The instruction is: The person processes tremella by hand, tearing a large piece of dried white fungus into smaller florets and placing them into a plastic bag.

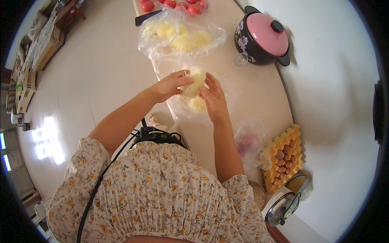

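A pale yellow, rounded thing [194, 82] sits between my two hands above the table. It may be a fruit in a foam net sleeve; fine pale strands stick out by my left fingers. My left hand [170, 85] holds its left side, thumb across the front. On the other side, the fingers and thumb of my right hand [214, 94] touch it. Just below lies another pale yellow piece [198, 104] on a thin clear plastic bag [189, 116]. Further up the table, a clear plastic bag [146, 39] contains several yellow pieces [185, 39].
Red tomatoes [194, 9] and a dark flat object [146, 18] lie at the far end. A black pot [258, 45] with a pink lid stands by the wall, a small clear cup [241, 59] beside it. At right are a purplish bag [248, 144], an egg tray [296, 158] and a glass-lidded appliance [281, 209].
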`<state>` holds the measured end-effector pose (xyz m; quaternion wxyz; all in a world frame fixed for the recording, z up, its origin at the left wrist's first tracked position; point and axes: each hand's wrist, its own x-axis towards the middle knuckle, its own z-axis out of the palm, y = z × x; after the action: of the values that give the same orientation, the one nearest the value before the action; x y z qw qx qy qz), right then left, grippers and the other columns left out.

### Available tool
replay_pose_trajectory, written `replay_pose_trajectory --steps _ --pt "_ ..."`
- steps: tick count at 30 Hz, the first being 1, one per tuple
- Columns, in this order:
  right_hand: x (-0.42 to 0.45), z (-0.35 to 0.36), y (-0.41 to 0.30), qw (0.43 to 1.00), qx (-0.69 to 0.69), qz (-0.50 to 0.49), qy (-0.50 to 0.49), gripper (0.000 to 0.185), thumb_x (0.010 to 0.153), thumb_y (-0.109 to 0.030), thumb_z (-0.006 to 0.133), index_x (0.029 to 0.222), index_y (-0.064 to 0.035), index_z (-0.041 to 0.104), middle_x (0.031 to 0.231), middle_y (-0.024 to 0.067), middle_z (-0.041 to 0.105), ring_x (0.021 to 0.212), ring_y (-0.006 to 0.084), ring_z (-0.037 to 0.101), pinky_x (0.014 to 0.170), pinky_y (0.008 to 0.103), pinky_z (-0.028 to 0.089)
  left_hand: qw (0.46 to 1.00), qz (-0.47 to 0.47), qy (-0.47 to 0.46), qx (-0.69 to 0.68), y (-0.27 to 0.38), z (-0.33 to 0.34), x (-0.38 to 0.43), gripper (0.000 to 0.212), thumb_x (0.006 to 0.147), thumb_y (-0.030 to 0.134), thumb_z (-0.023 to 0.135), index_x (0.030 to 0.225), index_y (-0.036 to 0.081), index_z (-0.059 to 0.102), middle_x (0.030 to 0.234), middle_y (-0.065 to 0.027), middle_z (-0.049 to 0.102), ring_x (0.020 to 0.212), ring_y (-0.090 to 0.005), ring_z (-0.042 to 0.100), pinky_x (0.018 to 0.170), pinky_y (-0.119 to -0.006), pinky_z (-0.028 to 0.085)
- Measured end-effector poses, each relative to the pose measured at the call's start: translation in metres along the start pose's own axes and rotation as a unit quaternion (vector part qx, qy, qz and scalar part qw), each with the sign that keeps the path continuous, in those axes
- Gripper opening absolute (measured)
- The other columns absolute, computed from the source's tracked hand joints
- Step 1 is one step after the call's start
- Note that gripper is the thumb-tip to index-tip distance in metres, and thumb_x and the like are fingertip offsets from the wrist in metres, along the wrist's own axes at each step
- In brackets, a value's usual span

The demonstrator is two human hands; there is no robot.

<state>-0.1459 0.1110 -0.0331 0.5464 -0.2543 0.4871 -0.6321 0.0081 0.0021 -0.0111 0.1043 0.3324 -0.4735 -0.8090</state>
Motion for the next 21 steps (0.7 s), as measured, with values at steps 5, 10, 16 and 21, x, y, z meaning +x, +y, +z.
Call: replay_pose_trajectory --steps 5,10,16,21 --pt "0.005 -0.001 0.008 1.000 -0.009 0.027 0.005 0.054 0.083 -0.015 0.066 0.129 -0.0023 0.042 0.117 0.0118 0.053 0.100 0.0180 0.053 0.083 0.0305 0.045 1.000 -0.009 0.001 0.000 0.000 -0.005 0.003 0.064 0.087 0.040 0.059 0.135 0.005 0.034 0.126 -0.0057 0.047 0.111 -0.0166 0.050 0.091 -0.036 0.044" --pt "0.007 -0.008 0.011 0.983 -0.136 -0.018 0.123 0.048 0.079 -0.014 0.069 0.121 -0.0024 0.049 0.099 0.0078 0.057 0.084 0.0146 0.056 0.072 0.0275 0.048 0.979 0.037 0.099 0.177 0.009 0.003 0.001 0.052 0.090 0.039 0.055 0.128 0.006 0.043 0.118 -0.0040 0.053 0.106 -0.0145 0.051 0.089 -0.036 0.044" --pt "0.004 -0.006 0.008 0.968 -0.212 -0.058 0.119 0.045 0.077 -0.011 0.071 0.117 -0.0011 0.052 0.097 0.0079 0.057 0.081 0.0157 0.055 0.074 0.0278 0.048 0.962 0.099 0.113 0.228 -0.002 0.007 0.004 0.046 0.083 0.018 0.067 0.122 0.001 0.047 0.110 -0.0073 0.057 0.099 -0.0157 0.055 0.086 -0.030 0.045" --pt "0.001 -0.003 0.011 0.982 -0.142 -0.066 0.109 0.046 0.081 -0.009 0.068 0.121 0.0004 0.046 0.106 0.0110 0.058 0.090 0.0169 0.058 0.079 0.0289 0.049 0.978 0.088 0.102 0.161 -0.007 0.001 0.007 0.045 0.081 0.009 0.065 0.122 -0.001 0.048 0.108 -0.0077 0.059 0.096 -0.0147 0.056 0.085 -0.028 0.045"
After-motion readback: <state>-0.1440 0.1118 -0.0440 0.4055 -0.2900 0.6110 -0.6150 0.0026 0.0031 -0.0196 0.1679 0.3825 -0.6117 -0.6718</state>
